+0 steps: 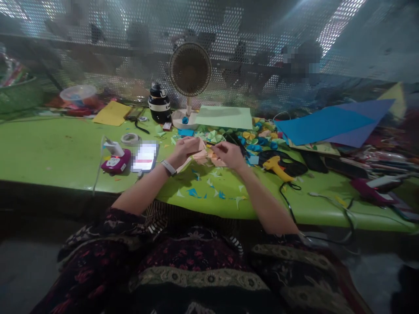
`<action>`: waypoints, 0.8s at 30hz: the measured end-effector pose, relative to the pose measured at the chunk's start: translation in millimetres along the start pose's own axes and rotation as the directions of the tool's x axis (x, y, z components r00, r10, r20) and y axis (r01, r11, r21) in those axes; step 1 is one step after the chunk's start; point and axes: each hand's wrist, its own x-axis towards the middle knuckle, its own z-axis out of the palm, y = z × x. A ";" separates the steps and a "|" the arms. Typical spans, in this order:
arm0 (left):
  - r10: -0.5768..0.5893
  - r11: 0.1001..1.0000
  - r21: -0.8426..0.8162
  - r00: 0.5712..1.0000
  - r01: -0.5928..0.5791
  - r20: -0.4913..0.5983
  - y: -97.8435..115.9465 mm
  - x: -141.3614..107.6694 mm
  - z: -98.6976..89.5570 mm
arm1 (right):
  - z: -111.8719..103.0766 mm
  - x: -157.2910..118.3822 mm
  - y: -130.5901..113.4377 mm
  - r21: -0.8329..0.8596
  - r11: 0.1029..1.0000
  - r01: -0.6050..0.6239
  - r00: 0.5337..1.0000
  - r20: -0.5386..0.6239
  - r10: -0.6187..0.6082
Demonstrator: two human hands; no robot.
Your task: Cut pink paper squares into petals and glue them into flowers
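Seen from above, a person sits at a bright green surface [75, 157], both bare forearms reaching forward over its near edge. The left hand [182, 151], with a pale band on its wrist, holds a small piece of peach paper [198, 145] between its fingers, just above the surface. The right hand [229, 154] is beside it, fingers bent and narrow near the paper's right side. A thin dark object shows between the hands, too blurred to name, and I cannot tell whether the right fingers grip it, the paper or neither.

The paper looks very light, thin and flexible. It should fold and crease easily, and a hard squeeze would likely crumple it or a sharp pull tear it. It seems dry rather than slippery, so a gentle pinch at an edge or corner should be enough, leaving the middle flat.

Beyond the hands lie many folded paper pieces [249, 135] in yellow, blue and green, beside a pale green sheet [225, 117]. Blue and white scraps [193, 192] are scattered in front. A yellow glue gun [277, 168] lies to the right, a lit phone [145, 157] to the left.
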 end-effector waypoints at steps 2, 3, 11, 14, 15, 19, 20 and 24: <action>-0.007 1.000 0.002 1.000 0.007 0.012 -0.9 -2.6 2.5 | 14.4 -4.7 -7.7 0.080 0.996 0.030 0.999 0.022 -0.032; -0.009 1.000 -0.001 1.000 0.009 0.021 -1.3 -3.6 3.5 | 19.6 -6.2 -9.1 0.108 0.994 0.032 0.999 0.015 -0.034; -0.009 1.000 0.014 0.993 0.007 0.118 -4.3 -5.7 5.4 | 23.7 -5.8 -2.3 0.433 0.895 -0.110 0.987 0.157 0.045; 0.016 0.999 0.034 0.993 -0.020 0.116 -3.7 -4.3 4.2 | 21.7 -4.0 -2.5 0.497 0.860 -0.112 0.987 0.159 0.037; 0.027 0.999 0.044 0.994 -0.032 0.104 -2.9 -3.1 3.0 | 20.7 -3.1 -2.0 0.510 0.854 -0.108 0.988 0.147 0.038; 0.071 0.987 0.146 0.998 -0.070 0.000 3.2 6.2 -8.5 | 15.9 0.9 3.0 0.529 0.843 -0.100 0.994 0.093 0.059; 0.082 0.980 0.183 0.996 -0.073 -0.042 5.0 9.2 -12.7 | 14.9 1.6 4.4 0.524 0.846 -0.100 0.994 0.093 0.060; 0.037 0.949 0.315 0.993 0.001 -0.113 11.5 19.6 -28.3 | 13.8 2.7 7.2 0.497 0.864 -0.087 0.992 0.119 0.031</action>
